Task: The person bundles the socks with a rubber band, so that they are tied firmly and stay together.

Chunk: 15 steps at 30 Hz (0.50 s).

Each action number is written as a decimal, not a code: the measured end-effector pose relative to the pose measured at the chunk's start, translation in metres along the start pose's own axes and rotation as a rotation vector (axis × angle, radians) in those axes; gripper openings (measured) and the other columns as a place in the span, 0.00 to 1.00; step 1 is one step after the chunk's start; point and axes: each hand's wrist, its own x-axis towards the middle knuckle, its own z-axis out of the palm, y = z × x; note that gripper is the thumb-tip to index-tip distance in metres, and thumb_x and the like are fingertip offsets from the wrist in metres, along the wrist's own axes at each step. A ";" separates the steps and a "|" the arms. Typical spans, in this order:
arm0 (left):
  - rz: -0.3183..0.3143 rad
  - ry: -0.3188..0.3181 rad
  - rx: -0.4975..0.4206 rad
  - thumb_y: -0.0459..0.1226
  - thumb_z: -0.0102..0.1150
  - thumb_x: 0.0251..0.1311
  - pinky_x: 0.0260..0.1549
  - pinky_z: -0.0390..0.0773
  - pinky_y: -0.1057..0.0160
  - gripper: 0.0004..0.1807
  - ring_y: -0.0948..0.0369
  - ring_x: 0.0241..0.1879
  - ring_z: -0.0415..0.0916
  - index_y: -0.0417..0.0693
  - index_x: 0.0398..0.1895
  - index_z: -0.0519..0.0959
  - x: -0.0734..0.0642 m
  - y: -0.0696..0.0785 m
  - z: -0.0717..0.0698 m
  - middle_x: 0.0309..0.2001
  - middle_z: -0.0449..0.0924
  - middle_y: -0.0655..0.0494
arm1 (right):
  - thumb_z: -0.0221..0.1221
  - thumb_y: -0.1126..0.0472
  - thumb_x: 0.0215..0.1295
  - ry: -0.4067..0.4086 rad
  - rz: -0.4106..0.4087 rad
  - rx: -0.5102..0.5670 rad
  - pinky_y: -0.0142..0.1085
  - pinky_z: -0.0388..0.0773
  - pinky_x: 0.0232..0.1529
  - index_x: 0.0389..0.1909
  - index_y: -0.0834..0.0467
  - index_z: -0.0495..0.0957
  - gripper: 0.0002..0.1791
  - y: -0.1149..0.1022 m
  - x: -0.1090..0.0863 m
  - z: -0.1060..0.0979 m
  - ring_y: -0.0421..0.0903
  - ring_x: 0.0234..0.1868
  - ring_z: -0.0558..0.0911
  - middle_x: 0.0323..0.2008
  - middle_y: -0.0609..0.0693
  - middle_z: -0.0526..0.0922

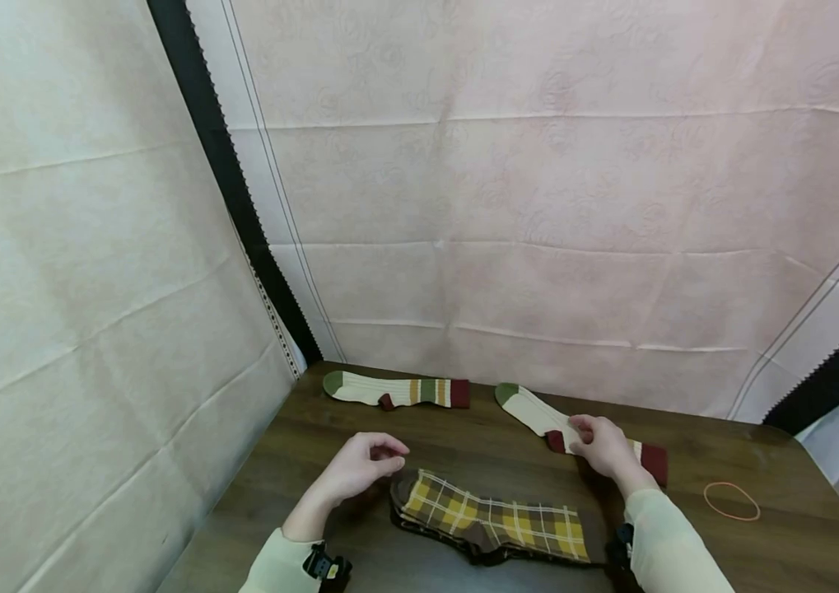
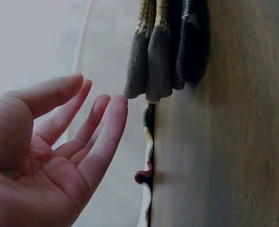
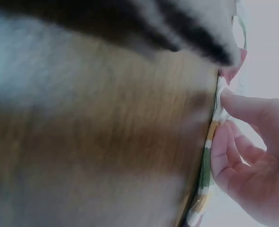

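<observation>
My right hand (image 1: 600,445) is on a cream sock (image 1: 530,409) with a green toe, maroon heel and maroon cuff (image 1: 654,464). In the right wrist view, thumb and fingertips pinch this sock (image 3: 206,165) near its coloured stripes, and it lies along the tabletop. My left hand (image 1: 363,468) hovers with relaxed fingers beside the toe end of a stack of yellow plaid socks (image 1: 496,515). The left wrist view shows that palm empty, fingertips close to the grey toes (image 2: 158,71) of the stack. A matching cream sock (image 1: 397,389) lies flat behind the left hand.
An orange rubber band (image 1: 732,501) lies on the right side of the dark wooden table (image 1: 286,486). Pale fabric (image 1: 538,206) hangs right behind the table's back edge, and another pale sheet (image 1: 93,329) stands along the left.
</observation>
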 end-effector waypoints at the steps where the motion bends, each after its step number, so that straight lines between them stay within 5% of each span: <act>1: 0.007 -0.006 0.001 0.38 0.67 0.73 0.41 0.83 0.58 0.12 0.57 0.42 0.82 0.40 0.53 0.87 0.000 0.001 0.001 0.46 0.86 0.57 | 0.69 0.67 0.69 -0.003 -0.010 -0.008 0.60 0.78 0.56 0.65 0.66 0.80 0.25 0.000 -0.001 0.000 0.62 0.52 0.81 0.52 0.65 0.82; 15: 0.085 -0.064 0.069 0.36 0.68 0.72 0.38 0.83 0.60 0.12 0.59 0.38 0.81 0.39 0.51 0.88 0.029 0.014 0.008 0.40 0.86 0.57 | 0.70 0.73 0.66 -0.137 -0.166 0.029 0.61 0.80 0.58 0.66 0.61 0.81 0.26 -0.009 -0.028 0.003 0.64 0.59 0.82 0.59 0.62 0.81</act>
